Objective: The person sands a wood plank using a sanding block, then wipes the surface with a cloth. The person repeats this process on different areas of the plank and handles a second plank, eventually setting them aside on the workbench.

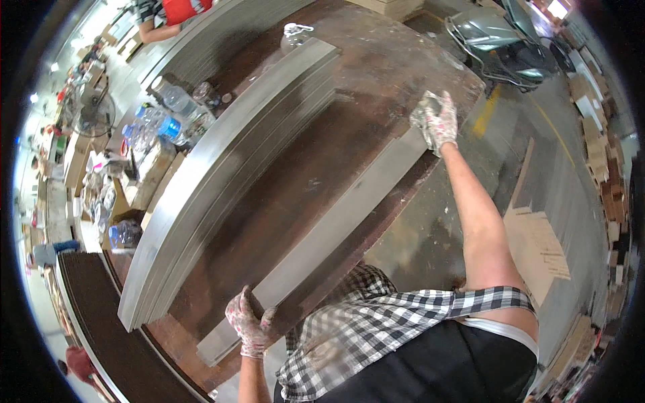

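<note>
- Several clear plastic bottles are crowding together beyond the left side of the big stack; at least three are showing, one of them wearing a blue label.
- One more bottle is sitting lower down on that side, and another, a clear handled bottle, is standing at the big stack's far end. Whether any of these are holding liquid, I cannot tell.
- One flat grey strip is lying lengthwise on the brown table, near its right-hand edge, between the two hands.
- Two hands are working on it, both wearing patterned gloves. The left hand is resting over the near end, its thumb spreading away from the fingers; whether it is clamping the strip, I cannot tell.
- The right hand is closing on one crumpled grey cloth at the far end.
- Two other stacks are showing: a grey stack is lying farther off, a dark stack at lower left. Their layers are running too fine to count.
- One co-worker's arm is reaching in beside the farther stack.
- One scooter is standing beyond the table.
</note>
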Motion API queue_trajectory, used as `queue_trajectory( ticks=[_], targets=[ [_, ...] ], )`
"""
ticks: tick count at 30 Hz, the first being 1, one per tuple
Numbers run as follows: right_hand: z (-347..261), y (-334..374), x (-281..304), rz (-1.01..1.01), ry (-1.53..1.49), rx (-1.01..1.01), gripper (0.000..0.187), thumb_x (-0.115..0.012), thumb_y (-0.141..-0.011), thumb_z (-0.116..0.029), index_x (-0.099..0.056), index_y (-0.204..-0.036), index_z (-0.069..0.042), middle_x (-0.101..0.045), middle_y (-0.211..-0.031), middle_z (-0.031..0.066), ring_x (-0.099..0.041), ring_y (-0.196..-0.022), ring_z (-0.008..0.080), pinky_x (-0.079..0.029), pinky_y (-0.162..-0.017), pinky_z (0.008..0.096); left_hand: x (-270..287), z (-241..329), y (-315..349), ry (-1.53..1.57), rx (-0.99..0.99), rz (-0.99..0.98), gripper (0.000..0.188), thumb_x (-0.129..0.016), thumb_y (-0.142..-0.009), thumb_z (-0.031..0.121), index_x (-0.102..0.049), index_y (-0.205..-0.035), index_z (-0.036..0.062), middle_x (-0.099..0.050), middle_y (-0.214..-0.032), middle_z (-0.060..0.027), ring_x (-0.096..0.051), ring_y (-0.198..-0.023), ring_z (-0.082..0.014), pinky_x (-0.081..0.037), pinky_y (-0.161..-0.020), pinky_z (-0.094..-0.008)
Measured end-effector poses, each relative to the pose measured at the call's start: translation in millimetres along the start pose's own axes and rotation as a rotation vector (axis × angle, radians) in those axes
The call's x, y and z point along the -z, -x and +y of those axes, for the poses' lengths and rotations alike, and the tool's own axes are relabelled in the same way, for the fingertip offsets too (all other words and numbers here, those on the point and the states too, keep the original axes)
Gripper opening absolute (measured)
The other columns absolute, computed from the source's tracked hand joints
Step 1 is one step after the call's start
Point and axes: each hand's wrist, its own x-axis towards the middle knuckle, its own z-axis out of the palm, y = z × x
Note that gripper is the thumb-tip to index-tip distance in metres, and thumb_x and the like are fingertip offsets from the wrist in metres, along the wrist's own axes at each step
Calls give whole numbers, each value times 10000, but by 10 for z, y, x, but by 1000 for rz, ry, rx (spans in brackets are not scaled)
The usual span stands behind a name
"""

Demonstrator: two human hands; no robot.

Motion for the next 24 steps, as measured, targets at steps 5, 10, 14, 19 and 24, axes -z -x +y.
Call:
queue_trajectory(
  ticks=[5, 10, 14, 19, 24],
  targets=[
    [363, -18, -70, -61, -311, -219, 664, -532, -1011, -7, -166, -1536, -188, -519, -1385, 200, -618, -1170, 320, -575, -914, 454, 165, -81, -22, -121, -27, -109, 881, -812, -691, 241, -427, -1452, 20, -594, -1114, -174, -556, -1069, -366, -426, -962, -487],
    [786, -148, 187, 19, -403, -89, 675, -706, -944, -182, -353, -1507, -63, -528, -1382, 165, -544, -1194, 249, -456, -1020, 357, 427, 123, -218, -393, -38, -337, 617, -781, -723, 190, -592, -1308, 145, -614, -951, -85, -619, -886, -276, -522, -771, -419],
    [107, 72, 108, 251, 102, 145, 650, -729, -937, -218, -403, -1451, 8, -542, -1357, 170, -548, -1191, 230, -450, -1027, 353, 372, 194, -87, -277, -28, -333, 708, -828, -669, 239, -591, -1334, 173, -606, -1164, -99, -561, -1129, -306, -447, -976, -484],
    [-266, 298, 300, 188, 132, 309, 619, -702, -950, -180, -400, -1458, 0, -528, -1381, 179, -554, -1231, 256, -448, -1053, 371, 88, -27, -72, -32, -40, -241, 939, -897, -623, 289, -469, -1437, 97, -539, -1385, -144, -519, -1250, -348, -406, -1048, -497],
    [-924, 1817, -625, -384, 143, 503, 701, -707, -905, -247, -383, -1487, -30, -534, -1368, 168, -517, -1281, 305, -412, -1113, 434, 175, -221, -63, -2, -114, -219, 990, -905, -598, 308, -451, -1447, 79, -583, -1335, -139, -578, -1186, -344, -454, -1007, -470]
  ],
)
